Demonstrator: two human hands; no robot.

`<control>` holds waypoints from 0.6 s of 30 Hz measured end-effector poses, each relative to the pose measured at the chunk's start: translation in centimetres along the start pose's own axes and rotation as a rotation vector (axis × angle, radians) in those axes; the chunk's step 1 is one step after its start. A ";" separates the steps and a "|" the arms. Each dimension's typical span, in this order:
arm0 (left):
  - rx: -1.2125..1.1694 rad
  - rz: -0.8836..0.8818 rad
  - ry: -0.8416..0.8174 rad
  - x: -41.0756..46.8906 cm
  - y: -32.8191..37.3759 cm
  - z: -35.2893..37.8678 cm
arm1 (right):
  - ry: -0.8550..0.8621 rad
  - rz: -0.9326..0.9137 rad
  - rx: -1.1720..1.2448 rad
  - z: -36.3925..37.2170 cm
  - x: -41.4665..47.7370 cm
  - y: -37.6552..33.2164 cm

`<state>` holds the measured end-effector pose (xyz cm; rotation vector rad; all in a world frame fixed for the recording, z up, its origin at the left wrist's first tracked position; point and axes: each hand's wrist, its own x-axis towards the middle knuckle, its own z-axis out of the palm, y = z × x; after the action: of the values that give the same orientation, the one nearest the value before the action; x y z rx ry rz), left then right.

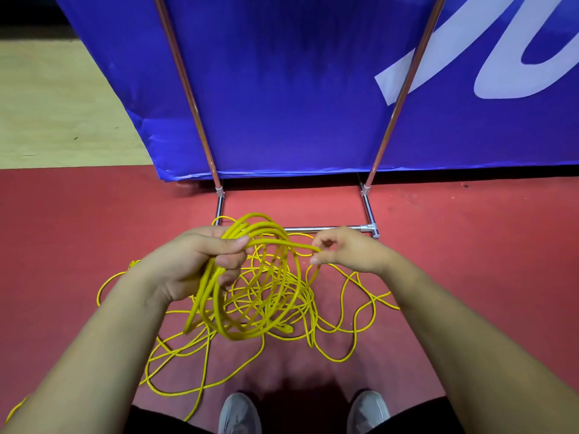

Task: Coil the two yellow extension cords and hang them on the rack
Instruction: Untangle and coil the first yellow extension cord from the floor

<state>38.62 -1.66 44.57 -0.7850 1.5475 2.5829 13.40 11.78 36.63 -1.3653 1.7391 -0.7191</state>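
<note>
L hand [194, 261] grips cord coil [219, 311]; R hand [347, 249] pinches strand [293, 244], prob same cord

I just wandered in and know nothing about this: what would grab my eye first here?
A half-made coil of bright yellow cord sits at centre, gripped by the left hand, while the right hand pinches one strand beside it. Below them a loose tangle sprawls over the red floor. Behind stands a big blue banner with a shiny metal rack in front of it.
</note>
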 end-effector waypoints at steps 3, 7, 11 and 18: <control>-0.046 0.045 -0.012 -0.4 0.0 -0.8 | 0.089 0.093 0.067 0.3 0.4 4.0; -0.191 0.175 0.005 -0.6 0.3 -1.3 | 0.316 0.259 0.056 1.4 0.9 7.5; -0.135 0.225 0.065 -0.8 0.3 -1.8 | 0.490 0.403 0.364 2.1 0.6 8.5; -0.047 0.206 0.281 0.3 0.6 -0.6 | 0.343 0.529 0.532 3.2 1.3 5.1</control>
<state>38.42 -2.50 44.72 -1.0897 1.7290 2.7600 13.42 11.97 30.49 -0.4113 1.8700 -1.0464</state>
